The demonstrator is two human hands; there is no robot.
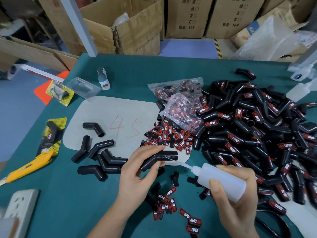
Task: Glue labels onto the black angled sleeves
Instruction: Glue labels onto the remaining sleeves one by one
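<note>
My left hand point(137, 170) grips a bare black angled sleeve point(159, 158) above the green table. My right hand point(238, 200) holds a translucent glue bottle point(221, 181), its thin nozzle pointing left at the sleeve's upper arm. Several unlabelled sleeves point(99, 155) lie to the left. A big heap of labelled sleeves point(248, 134) fills the right side. Red-and-black labels point(171, 136) spill from a clear bag point(181, 109), and more loose labels point(171, 203) lie between my forearms.
A yellow utility knife point(29, 167) and a packaged sleeve point(51, 134) lie at the left edge. A white power strip point(18, 208) sits at the bottom left. Another white bottle point(103, 79) lies at the back, near a grey sheet point(106, 114). Cardboard boxes point(130, 28) stand behind the table.
</note>
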